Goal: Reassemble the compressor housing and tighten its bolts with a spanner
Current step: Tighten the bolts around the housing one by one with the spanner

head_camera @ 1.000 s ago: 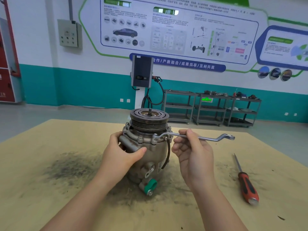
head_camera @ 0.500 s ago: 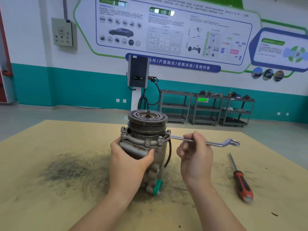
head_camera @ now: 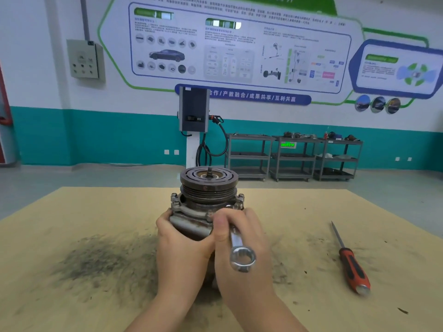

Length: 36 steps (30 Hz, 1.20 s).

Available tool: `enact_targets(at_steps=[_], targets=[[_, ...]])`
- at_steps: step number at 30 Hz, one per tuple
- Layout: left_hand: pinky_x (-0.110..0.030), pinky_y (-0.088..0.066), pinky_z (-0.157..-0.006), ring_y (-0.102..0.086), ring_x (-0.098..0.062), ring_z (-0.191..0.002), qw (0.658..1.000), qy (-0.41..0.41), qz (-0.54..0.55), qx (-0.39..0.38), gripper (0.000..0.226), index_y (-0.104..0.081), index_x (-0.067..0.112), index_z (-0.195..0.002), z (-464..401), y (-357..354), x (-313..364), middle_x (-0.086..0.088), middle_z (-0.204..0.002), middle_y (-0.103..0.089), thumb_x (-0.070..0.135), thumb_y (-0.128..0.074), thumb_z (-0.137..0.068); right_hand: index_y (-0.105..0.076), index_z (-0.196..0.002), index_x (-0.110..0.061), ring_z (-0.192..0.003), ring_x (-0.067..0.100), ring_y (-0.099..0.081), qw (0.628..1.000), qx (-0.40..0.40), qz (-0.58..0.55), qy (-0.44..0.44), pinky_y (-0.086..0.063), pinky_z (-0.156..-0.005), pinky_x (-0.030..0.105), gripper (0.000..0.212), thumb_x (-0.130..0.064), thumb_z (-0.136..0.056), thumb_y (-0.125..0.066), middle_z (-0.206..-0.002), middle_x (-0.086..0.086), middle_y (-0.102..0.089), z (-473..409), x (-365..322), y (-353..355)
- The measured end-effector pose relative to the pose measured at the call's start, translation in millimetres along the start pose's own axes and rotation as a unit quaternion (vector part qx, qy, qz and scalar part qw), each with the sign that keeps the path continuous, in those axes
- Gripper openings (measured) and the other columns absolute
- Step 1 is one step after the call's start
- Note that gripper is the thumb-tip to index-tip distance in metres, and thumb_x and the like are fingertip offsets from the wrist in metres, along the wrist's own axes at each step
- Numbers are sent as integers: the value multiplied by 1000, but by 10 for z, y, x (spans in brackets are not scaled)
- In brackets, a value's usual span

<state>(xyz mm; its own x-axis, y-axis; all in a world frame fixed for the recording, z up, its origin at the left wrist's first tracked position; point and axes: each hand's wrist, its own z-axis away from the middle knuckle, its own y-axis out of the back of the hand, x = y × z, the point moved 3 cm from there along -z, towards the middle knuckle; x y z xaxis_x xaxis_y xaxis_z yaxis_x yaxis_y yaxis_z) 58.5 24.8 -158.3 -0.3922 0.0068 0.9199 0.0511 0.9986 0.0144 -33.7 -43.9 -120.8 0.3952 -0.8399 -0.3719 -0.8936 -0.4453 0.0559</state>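
Compressor [head_camera: 208, 200] stands upright, centre of the tan worktop [head_camera: 72, 212], pulley end up, grooved disc w/ a small shaft stub on top. Flange bolts [head_camera: 174, 198] show round the collar below the pulley, one cluster at the left edge, another at the right.

Left hand [head_camera: 182, 245] is wrapped round the housing body from the left side, grip clenched on it, thumb lying across the front. Right hand [head_camera: 242, 245] sits just beside it, touching at the thumbs, grip clenched round the shank of the spanner [head_camera: 239, 250]. Spanner points toward the camera: free ring end [head_camera: 242, 259] hangs out in front of the right hand, open loop facing us. Far end runs up to the near-right side of the flange (whether it's seated on a bolt head there, can't tell, fingers cover it).

Off to the right, well apart from the compressor, a screwdriver [head_camera: 351, 267] w/ red and black handle lies flat on the worktop, tip pointing away. Dark grime smear [head_camera: 96, 257] spreads over the board left of the hands.

Background: teal-banded wall, poster panels, a charger unit [head_camera: 193, 109] on a post, grey shelf carts [head_camera: 292, 156].
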Motion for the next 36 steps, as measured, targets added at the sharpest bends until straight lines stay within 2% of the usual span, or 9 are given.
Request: enact_targets(at_steps=[2, 5, 11, 14, 17, 21, 26, 30, 36], targets=[[-38, -53, -83, -64, -16, -97, 1000, -7, -6, 9, 88, -39, 29, -119, -25, -6, -27, 9, -106, -63, 42, -95, -53, -60, -90, -27, -72, 5, -57, 1000, -3, -20, -4, -47, -61, 22, 33, -48, -101, -38, -80, -10, -58, -80, 38, 92], [-22, -43, -84, -55, -11, -104, 999, -34, -8, 8, 92, -33, 31, -128, -47, -18, -19, 18, -110, -53, 34, -92, -58, -64, -81, -30, -59, 3, -53, 980, 43, -150, -125, -39, -55, 11, 28, -42, -96, -43, -68, -10, -58, -244, 180, 300], [-27, -35, -109, -44, -5, -129, 995, -40, 39, -83, 121, -16, 38, -151, -114, 43, 32, 18, -139, -39, 44, -91, -57, -63, -75, -9, -42, 13, -40, 841, 63, -378, -382, -33, -45, 23, 38, -32, -99, -44, -53, 2, -48, -364, 520, 347], [-25, -41, -103, -48, -7, -127, 992, -21, 61, -113, 127, -19, 35, -153, -191, 115, 68, 26, -129, -44, 62, -79, -43, -65, -71, -9, -41, 13, -40, 831, 43, -402, -382, -33, -43, 22, 41, -23, -101, -43, -53, 4, -48, -367, 566, 332], [-21, -38, -98, -48, -4, -125, 988, -20, 47, -149, 125, -21, 35, -153, -274, 168, 65, 26, -129, -46, 59, -78, -45, -64, -70, -7, -41, 14, -40, 828, 23, -407, -385, -32, -43, 23, 39, -17, -101, -43, -54, 5, -48, -392, 593, 347], [-32, -36, -111, -43, -11, -133, 985, -22, 16, -171, 128, -18, 32, -156, -326, 185, 59, 13, -147, -39, 58, -80, -47, -65, -64, -9, -40, 15, -38, 787, -20, -439, -433, -30, -43, 24, 35, -15, -95, -48, -53, 6, -46, -458, 662, 356], [-24, -34, -101, -43, -6, -125, 986, -37, -8, -164, 126, -21, 28, -156, -381, 196, 70, 15, -141, -35, 59, -78, -48, -60, -68, -10, -40, 13, -33, 740, -68, -468, -477, -30, -39, 22, 15, -22, -75, -56, -54, 4, -43, -495, 729, 329], [-24, -38, -96, -50, -9, -121, 987, -39, -12, -153, 118, -32, 29, -149, -409, 200, 71, 10, -137, -43, 60, -79, -46, -58, -66, -11, -40, 13, -32, 765, -48, -447, -461, -25, -43, 23, 16, -20, -79, -54, -52, 3, -42, -478, 732, 315], [-9, -38, -81, -54, 3, -112, 990, -40, 14, -133, 106, -34, 43, -129, -397, 161, 40, 13, -131, -50, 66, -87, -40, -61, -57, -22, -44, 15, -36, 884, 62, -330, -324, -29, -43, 23, 45, -11, -97, -46, -50, 1, -45, -316, 567, 274]])
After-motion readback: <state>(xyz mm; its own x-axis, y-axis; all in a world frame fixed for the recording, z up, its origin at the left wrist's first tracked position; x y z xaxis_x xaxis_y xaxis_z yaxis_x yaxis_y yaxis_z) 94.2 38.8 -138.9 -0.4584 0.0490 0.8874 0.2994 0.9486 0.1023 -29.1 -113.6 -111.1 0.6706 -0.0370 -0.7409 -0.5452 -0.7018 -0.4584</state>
